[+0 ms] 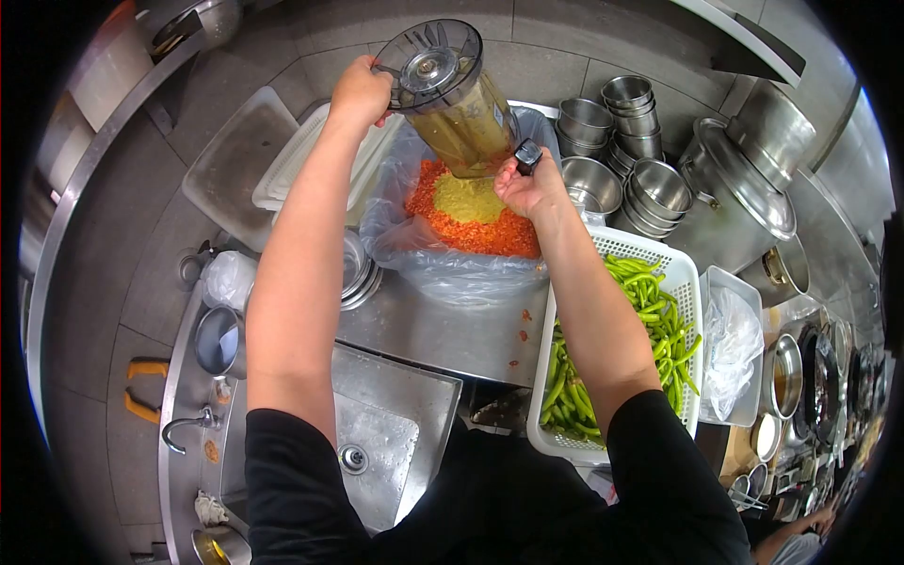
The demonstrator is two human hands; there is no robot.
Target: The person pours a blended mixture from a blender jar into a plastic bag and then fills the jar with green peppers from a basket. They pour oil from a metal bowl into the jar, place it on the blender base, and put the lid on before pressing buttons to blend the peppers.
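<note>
My left hand [363, 92] grips the base side of a clear blender jar [461, 118], which is tilted upside down with its mouth low. My right hand [529, 184] is closed round a black handle [527, 155] beside the jar's lower end. Yellowish paste coats the inside of the jar. Under it, a yellow heap [468, 200] lies on chopped red pepper [485, 235] in a container lined with a clear plastic bag [391, 212].
A white basket [692, 282] of green peppers [654, 306] stands at the right. Steel pots [659, 188] are stacked behind it. A sink [372, 424] and faucet [188, 428] are at the lower left. A person's arm [791, 532] shows at the far lower right.
</note>
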